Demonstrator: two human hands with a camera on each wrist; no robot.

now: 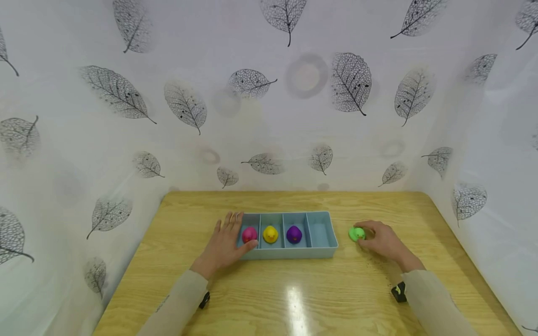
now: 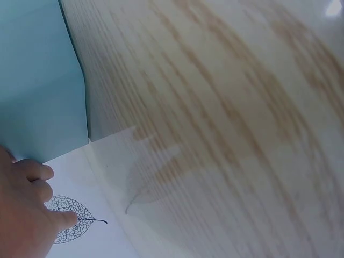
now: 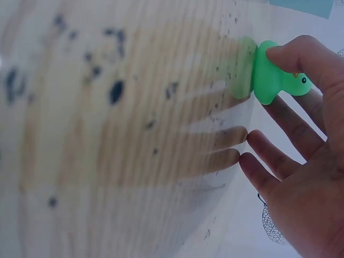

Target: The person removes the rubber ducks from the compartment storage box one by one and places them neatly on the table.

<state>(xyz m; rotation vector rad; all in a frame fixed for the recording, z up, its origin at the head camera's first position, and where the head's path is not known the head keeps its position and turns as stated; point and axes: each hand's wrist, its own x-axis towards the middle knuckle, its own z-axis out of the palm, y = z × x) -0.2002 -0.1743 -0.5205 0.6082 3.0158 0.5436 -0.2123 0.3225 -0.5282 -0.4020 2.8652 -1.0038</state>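
A light blue tray (image 1: 323,254) with several compartments sits mid-table. A pink duck (image 1: 249,234), a yellow duck (image 1: 271,234) and a purple duck (image 1: 294,234) each fill one compartment; the rightmost compartment is empty. My left hand (image 1: 224,245) lies flat against the tray's left end, fingers straight, thumb at the front corner. The left wrist view shows the tray wall (image 2: 37,80) and a few fingers (image 2: 32,172). Right of the tray, my right hand (image 1: 380,240) pinches a green duck (image 1: 356,234) that sits on the table. In the right wrist view the green duck (image 3: 269,75) has one finger (image 3: 301,54) curled over it.
The wooden table (image 1: 294,298) is enclosed by a white leaf-print curtain (image 1: 269,116) at the back and both sides. Bare wood lies in front of the tray and behind it.
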